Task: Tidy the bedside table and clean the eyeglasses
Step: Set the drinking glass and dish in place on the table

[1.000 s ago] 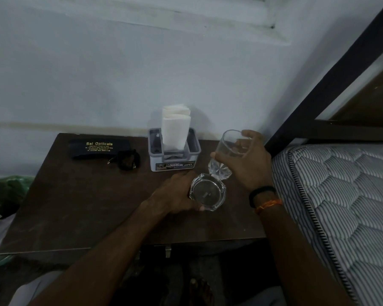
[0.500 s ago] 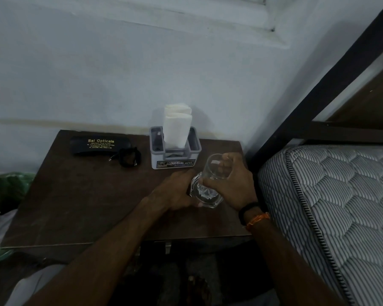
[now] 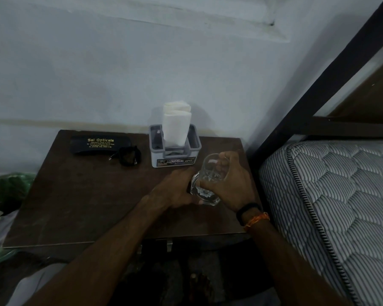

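Observation:
On the dark wooden bedside table [image 3: 86,195], near its right side, my right hand [image 3: 232,186] grips a clear drinking glass [image 3: 210,167] from the side. The glass stands upright on a thick clear glass dish [image 3: 206,198]. My left hand [image 3: 175,188] holds that dish at its left edge. A closed black eyeglass case [image 3: 100,143] with gold lettering lies at the back left. A small black strap-like object [image 3: 128,155] lies just beside it. No eyeglasses are visible.
A grey holder [image 3: 175,156] with white folded tissues [image 3: 176,124] stands at the back middle against the wall. A striped mattress [image 3: 341,195] and dark bed frame [image 3: 307,85] border the table's right side. A green bag [image 3: 7,188] sits on the left.
My right hand has brought the drinking glass down and leftward from the air onto the glass dish. My left hand has stayed on the dish.

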